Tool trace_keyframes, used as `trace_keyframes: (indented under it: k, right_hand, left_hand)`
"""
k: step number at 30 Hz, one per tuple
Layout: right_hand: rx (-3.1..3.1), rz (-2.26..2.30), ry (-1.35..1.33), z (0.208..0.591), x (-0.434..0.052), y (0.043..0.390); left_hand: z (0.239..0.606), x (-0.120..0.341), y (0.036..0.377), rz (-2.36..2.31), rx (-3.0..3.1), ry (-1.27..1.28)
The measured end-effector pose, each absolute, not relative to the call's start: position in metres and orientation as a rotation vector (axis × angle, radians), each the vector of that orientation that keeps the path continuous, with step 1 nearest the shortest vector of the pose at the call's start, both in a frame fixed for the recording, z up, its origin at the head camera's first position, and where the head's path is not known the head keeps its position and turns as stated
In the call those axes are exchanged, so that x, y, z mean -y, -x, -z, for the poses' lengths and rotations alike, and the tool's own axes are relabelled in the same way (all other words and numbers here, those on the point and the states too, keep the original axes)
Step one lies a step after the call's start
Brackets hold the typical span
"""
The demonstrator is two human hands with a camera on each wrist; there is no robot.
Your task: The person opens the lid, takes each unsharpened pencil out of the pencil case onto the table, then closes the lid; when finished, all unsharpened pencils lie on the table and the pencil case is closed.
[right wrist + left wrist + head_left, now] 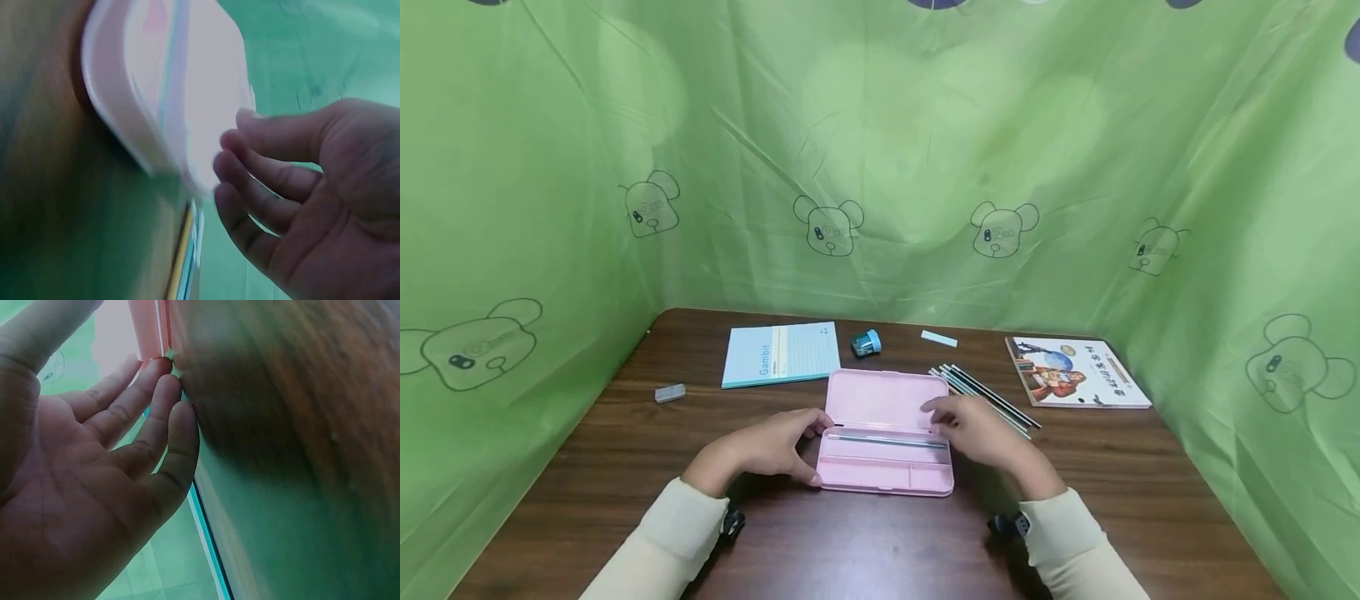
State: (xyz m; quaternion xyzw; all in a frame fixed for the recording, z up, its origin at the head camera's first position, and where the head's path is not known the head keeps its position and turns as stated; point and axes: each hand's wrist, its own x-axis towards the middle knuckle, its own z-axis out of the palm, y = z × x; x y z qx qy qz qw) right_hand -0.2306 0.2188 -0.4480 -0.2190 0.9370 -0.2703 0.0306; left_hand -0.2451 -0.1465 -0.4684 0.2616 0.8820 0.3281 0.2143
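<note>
A pink pencil case (886, 400) lies unfolded on the table, its lid tipped back and its divided tray facing up. One dark pencil (895, 440) is in the tray's long back compartment. Along the case's left end rests my left hand (775, 443), thumb at the front corner and fingertips near the hinge; loosely bent fingers (165, 394) touch its edge in the left wrist view. My right hand (981, 429) hovers at the right end by the hinge. In the right wrist view its bent fingers (262, 194) hold nothing; whether they touch the case (212, 94) I cannot tell.
Several pencils (992, 396) lie right of the lid. Behind are a light-blue notebook (782, 354), a blue pencil sharpener (866, 343) and a small pale strip (939, 338). A grey eraser (670, 392) sits left, a picture book (1078, 372) right. Green curtains (880, 167) enclose the table.
</note>
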Motion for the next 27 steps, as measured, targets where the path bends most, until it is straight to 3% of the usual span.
trace_keyframes:
  k: [8,27]
  right_hand:
    - [-2.844,0.676,0.783,0.460,-0.191,0.215]
    - [-2.673,0.632,0.886,0.458,-0.188,0.214]
  left_hand:
    - [0.466,0.145,0.244,-0.916,-2.447,-0.746]
    - [0.463,0.144,0.240,-0.908,-2.455,-0.732]
